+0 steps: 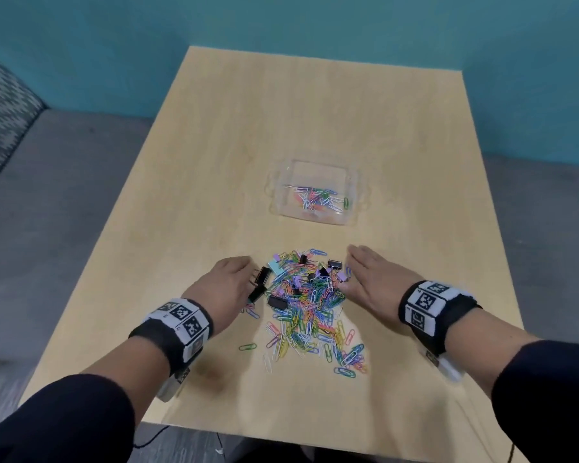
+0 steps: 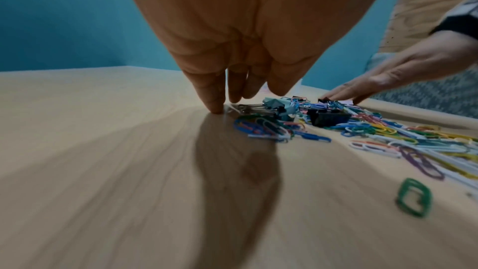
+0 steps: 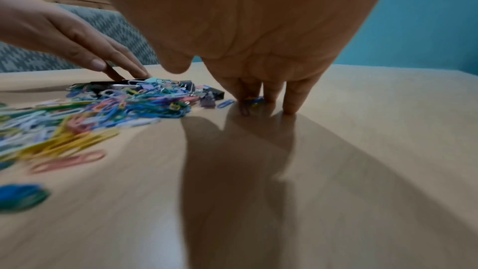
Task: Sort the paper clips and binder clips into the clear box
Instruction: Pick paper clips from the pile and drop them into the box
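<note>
Both dark-sleeved arms reach over the light wooden table. Beyond the heap of coloured paper clips and black binder clips sits the clear plastic box, centred. Left hand and right hand flank the heap, fingers straight, holding nothing.

L hand & R hand palms down, fingers straight, tips on surface.

We wear dark navy long sleeves, pushed up our forearms. Each wrist carries a black fabric band faced with white square tiles printed with black-and-white fiducial markers. Below each band, beside the sleeves, hangs a small pale camera block.
</note>
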`<state>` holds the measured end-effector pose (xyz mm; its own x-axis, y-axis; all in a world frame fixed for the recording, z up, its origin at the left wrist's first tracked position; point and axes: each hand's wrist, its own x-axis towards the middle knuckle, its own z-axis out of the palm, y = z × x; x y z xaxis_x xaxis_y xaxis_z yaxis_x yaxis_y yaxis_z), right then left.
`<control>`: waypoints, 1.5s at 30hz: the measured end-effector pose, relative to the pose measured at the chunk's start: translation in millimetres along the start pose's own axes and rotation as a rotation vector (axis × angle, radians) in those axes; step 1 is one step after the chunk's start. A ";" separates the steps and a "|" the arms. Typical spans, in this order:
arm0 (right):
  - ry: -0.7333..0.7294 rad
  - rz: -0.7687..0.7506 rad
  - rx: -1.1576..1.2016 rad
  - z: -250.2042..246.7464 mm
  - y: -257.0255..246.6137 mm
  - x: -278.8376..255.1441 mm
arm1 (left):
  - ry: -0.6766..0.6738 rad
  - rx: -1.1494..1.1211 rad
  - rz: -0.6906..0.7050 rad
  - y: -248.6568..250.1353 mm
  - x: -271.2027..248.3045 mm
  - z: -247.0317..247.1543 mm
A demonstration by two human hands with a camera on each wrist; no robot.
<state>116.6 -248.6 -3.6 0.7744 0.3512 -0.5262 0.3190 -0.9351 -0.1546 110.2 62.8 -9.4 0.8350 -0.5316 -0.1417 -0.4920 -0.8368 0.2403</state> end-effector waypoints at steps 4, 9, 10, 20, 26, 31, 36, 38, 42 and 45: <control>-0.013 0.021 -0.039 27.2 -10.5 -30.7 | 0.028 -0.158 -0.250 -3.6 -33.5 14.1; 0.012 0.096 0.092 69.0 -48.0 -47.5 | -0.100 -0.165 -0.270 27.8 -55.1 30.8; 0.019 0.107 0.125 73.0 -59.0 -49.4 | -0.124 -0.177 -0.289 34.7 -56.1 32.7; 0.060 0.031 0.285 73.1 -82.0 -80.7 | -0.149 -0.097 -0.256 51.5 -62.5 31.2; 0.071 0.062 0.223 87.0 -89.1 -89.3 | -0.035 0.062 0.028 59.9 -64.5 31.4; 0.158 0.074 0.367 79.5 -89.7 -99.5 | 0.007 -0.114 -0.192 64.8 -81.7 37.2; 0.129 0.282 0.428 84.7 -82.3 -115.3 | -0.055 -0.286 -0.358 69.9 -92.4 41.8; 0.138 0.234 0.458 84.8 -92.3 -103.2 | -0.065 -0.290 -0.303 81.2 -84.0 44.6; 0.191 0.167 0.446 75.8 -109.2 -67.3 | -0.059 -0.280 -0.294 99.4 -56.4 48.6; 0.209 0.167 0.404 69.9 -110.8 -45.1 | -0.072 -0.247 -0.287 102.0 -36.9 50.3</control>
<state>8.1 -164.3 -21.2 0.9035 0.1584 -0.3983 -0.0242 -0.9088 -0.4165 16.9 -9.5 -28.0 0.9066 -0.2955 -0.3013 -0.1595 -0.9009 0.4036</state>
